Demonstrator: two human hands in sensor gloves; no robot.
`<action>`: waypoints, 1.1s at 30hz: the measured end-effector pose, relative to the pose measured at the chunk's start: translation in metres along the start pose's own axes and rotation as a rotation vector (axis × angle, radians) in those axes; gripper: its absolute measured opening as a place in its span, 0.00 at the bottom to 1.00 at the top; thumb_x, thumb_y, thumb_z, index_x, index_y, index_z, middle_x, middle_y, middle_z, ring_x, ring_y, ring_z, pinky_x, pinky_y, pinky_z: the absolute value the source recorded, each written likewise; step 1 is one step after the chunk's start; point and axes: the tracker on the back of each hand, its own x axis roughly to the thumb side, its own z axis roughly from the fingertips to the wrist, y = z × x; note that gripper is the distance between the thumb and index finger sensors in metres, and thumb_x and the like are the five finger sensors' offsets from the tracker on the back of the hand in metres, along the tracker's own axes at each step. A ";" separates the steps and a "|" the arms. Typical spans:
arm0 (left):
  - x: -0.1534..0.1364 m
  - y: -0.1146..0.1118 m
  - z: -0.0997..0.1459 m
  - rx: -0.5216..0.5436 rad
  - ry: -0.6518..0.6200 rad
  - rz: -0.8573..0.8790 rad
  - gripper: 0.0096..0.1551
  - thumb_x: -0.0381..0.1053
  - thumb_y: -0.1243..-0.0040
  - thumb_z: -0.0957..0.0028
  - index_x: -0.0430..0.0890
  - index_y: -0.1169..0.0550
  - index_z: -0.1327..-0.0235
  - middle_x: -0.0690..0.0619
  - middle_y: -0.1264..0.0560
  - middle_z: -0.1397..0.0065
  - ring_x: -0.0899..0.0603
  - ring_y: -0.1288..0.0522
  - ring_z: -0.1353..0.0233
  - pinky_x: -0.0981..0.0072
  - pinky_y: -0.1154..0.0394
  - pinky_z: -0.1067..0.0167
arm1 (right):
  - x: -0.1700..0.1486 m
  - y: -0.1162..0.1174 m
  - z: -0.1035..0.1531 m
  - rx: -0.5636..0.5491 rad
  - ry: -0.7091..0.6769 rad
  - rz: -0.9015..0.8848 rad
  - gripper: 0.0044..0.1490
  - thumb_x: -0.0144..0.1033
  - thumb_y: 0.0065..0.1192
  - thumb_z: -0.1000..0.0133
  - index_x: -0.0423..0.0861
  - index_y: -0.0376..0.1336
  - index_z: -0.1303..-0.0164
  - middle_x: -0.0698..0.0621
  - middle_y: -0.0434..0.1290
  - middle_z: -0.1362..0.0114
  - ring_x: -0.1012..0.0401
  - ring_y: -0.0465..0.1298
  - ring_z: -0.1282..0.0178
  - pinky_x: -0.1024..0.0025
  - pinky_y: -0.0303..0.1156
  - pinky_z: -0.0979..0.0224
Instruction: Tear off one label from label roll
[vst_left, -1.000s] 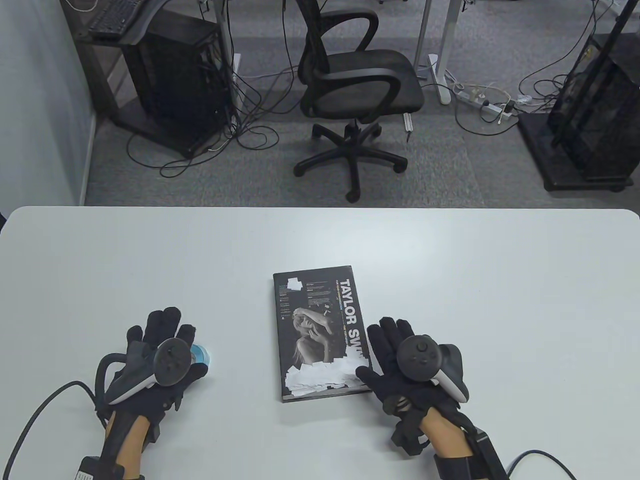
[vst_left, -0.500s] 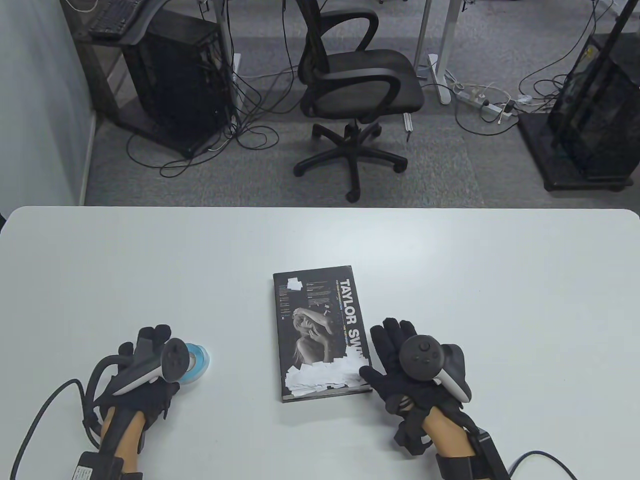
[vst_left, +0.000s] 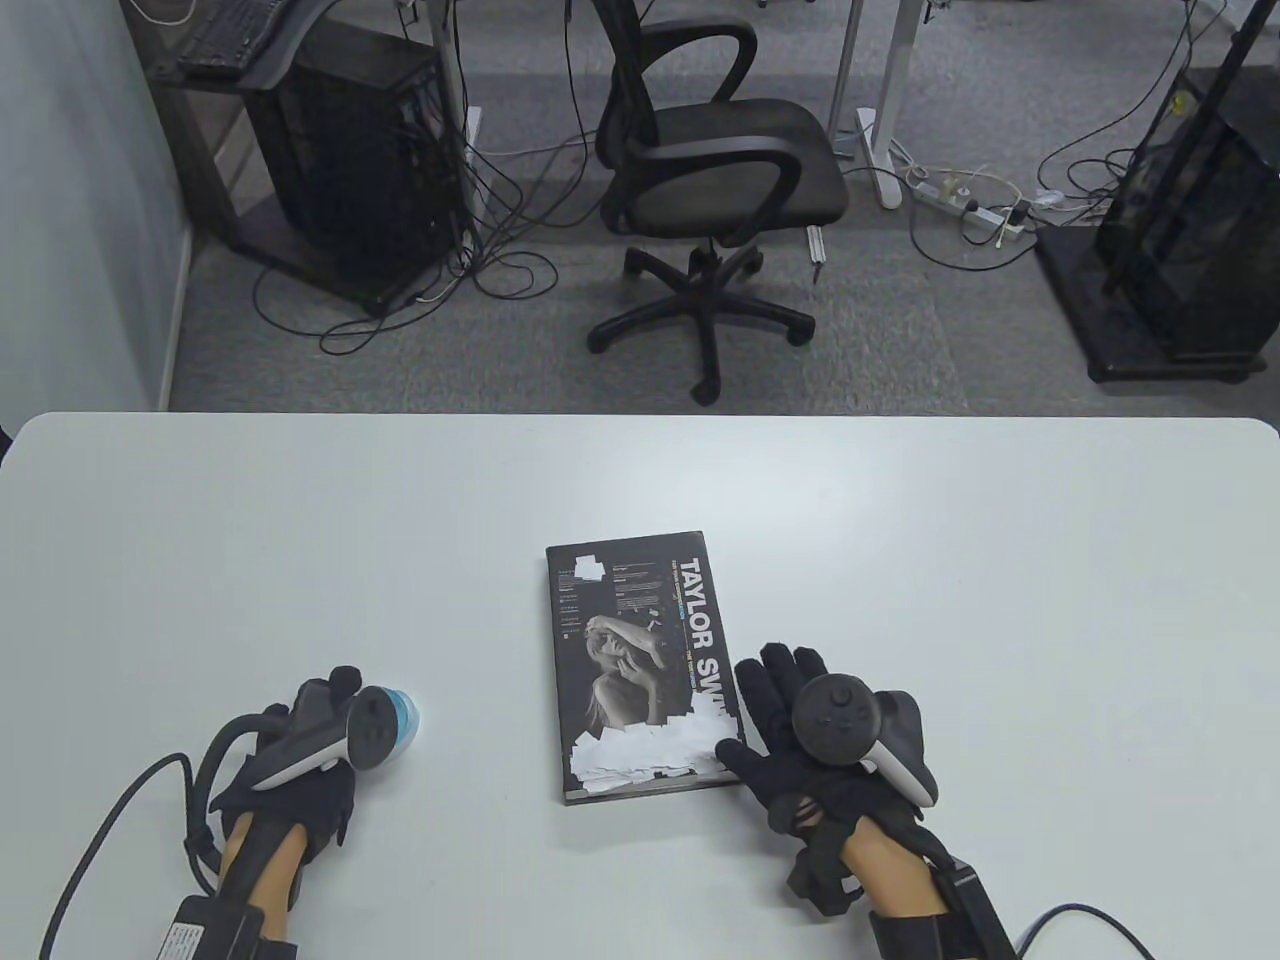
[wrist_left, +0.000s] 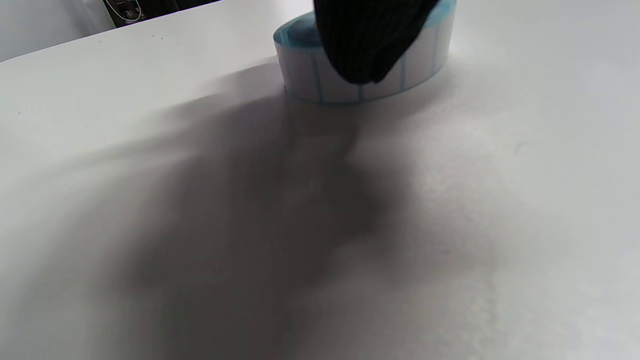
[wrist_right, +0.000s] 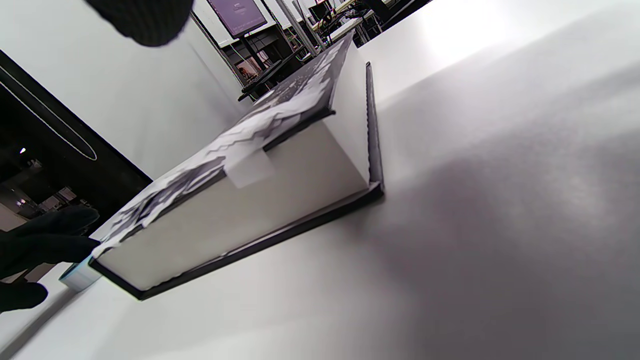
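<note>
The label roll (vst_left: 406, 716), white labels on blue backing, stands on the table at the near left. My left hand (vst_left: 335, 700) is curled around its left side, and the tracker hides part of the roll. In the left wrist view a gloved fingertip (wrist_left: 370, 40) lies against the roll's (wrist_left: 345, 82) side wall. My right hand (vst_left: 775, 690) lies flat with fingers stretched out on the book's lower right edge, holding nothing.
A black-covered book (vst_left: 630, 640) lies in the middle of the white table (vst_left: 900, 560), with several white labels (vst_left: 640, 755) stuck on its near end; it also shows in the right wrist view (wrist_right: 260, 200). An office chair (vst_left: 710, 170) stands beyond the far edge.
My left hand's fingers, stretched over the roll a second ago, have curled in around it, and the hand has shifted slightly right. The right hand has barely moved.
</note>
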 end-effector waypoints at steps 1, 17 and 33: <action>0.000 -0.001 -0.001 0.003 -0.003 0.000 0.39 0.45 0.39 0.50 0.55 0.40 0.25 0.48 0.63 0.17 0.36 0.53 0.16 0.37 0.48 0.26 | 0.000 0.000 0.000 0.001 0.001 -0.001 0.50 0.61 0.56 0.50 0.57 0.40 0.24 0.49 0.33 0.17 0.44 0.32 0.16 0.32 0.23 0.28; -0.007 -0.004 -0.011 0.134 -0.023 0.101 0.32 0.63 0.40 0.54 0.49 0.29 0.39 0.45 0.49 0.17 0.39 0.31 0.22 0.45 0.32 0.31 | 0.002 0.003 -0.001 0.026 0.006 0.009 0.49 0.60 0.56 0.50 0.57 0.41 0.23 0.48 0.33 0.17 0.44 0.32 0.16 0.32 0.23 0.28; -0.011 0.004 -0.008 0.281 -0.119 0.321 0.36 0.71 0.45 0.61 0.44 0.22 0.54 0.48 0.38 0.21 0.38 0.22 0.31 0.45 0.25 0.38 | 0.005 0.007 -0.002 0.053 0.003 0.016 0.49 0.60 0.56 0.50 0.56 0.41 0.23 0.48 0.33 0.17 0.44 0.32 0.16 0.32 0.23 0.28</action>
